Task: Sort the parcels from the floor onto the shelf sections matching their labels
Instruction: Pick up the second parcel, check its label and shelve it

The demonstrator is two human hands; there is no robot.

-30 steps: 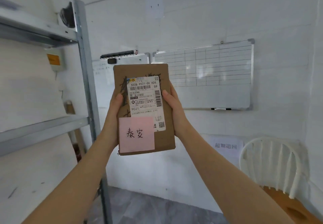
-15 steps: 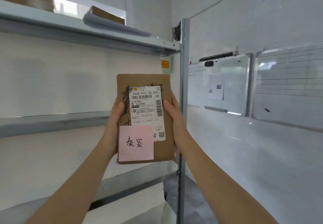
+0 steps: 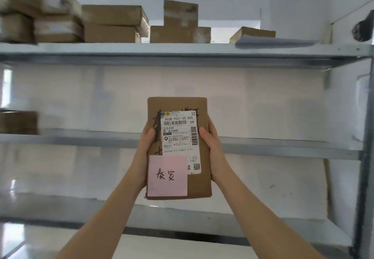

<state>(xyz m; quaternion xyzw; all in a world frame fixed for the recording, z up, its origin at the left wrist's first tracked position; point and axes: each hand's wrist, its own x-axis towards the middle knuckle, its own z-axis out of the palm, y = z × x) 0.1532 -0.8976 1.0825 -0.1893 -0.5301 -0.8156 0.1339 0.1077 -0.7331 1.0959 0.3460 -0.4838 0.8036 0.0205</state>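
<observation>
Both hands, left (image 3: 144, 153) and right (image 3: 213, 149), close their grip on a brown parcel (image 3: 179, 147) with a pink note (image 3: 167, 175), upright before the shelf (image 3: 182, 50). Likely reading the label; next, find its matching section.

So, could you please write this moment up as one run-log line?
phase: carrying | parcel: upright, label and pink note facing camera | left hand: grip on left edge | right hand: grip on right edge | shelf: ahead, parcel not yet placed
</observation>
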